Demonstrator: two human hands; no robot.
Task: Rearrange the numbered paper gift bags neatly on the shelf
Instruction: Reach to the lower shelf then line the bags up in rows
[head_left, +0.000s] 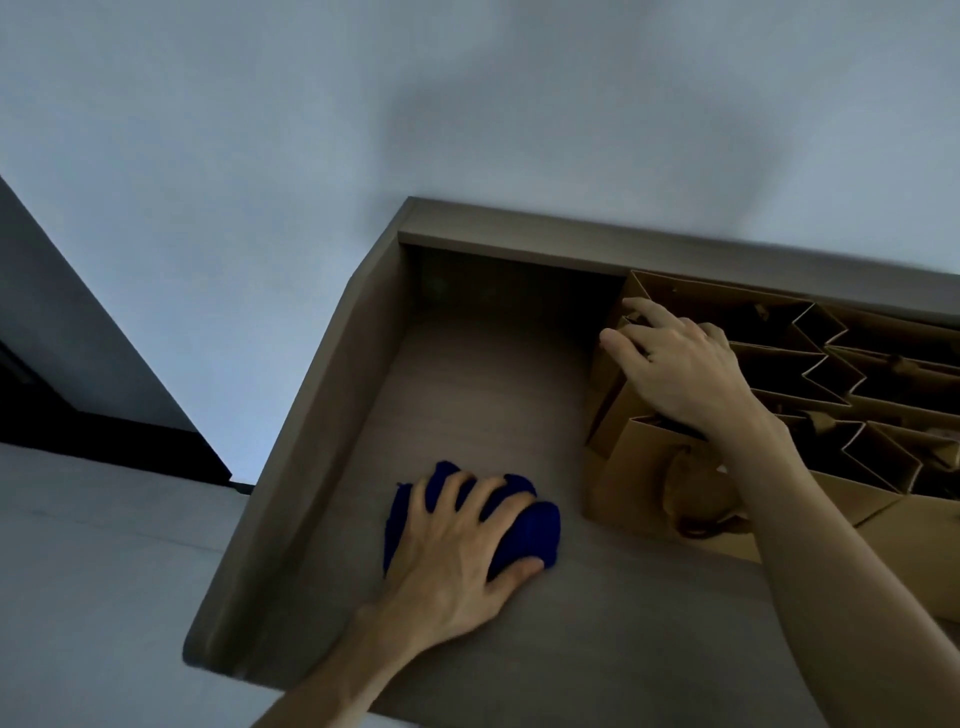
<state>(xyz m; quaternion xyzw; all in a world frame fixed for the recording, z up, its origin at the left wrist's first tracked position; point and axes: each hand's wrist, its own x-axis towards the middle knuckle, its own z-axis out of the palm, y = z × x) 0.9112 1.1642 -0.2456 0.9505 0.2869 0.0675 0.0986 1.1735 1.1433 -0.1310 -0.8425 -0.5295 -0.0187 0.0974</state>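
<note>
Several brown paper gift bags stand open-topped in rows on the right part of the wooden shelf. My right hand rests on top of the leftmost bags, its fingers spread over their upper edges near the back. The nearest bag shows a twisted paper handle on its face. No numbers are visible from here. My left hand presses a bunched dark blue cloth against the shelf floor, fingers curled over it.
The shelf has a raised left side wall and a back rail against a pale wall. A bare stretch of shelf floor lies left of the bags. A dark frame stands at far left.
</note>
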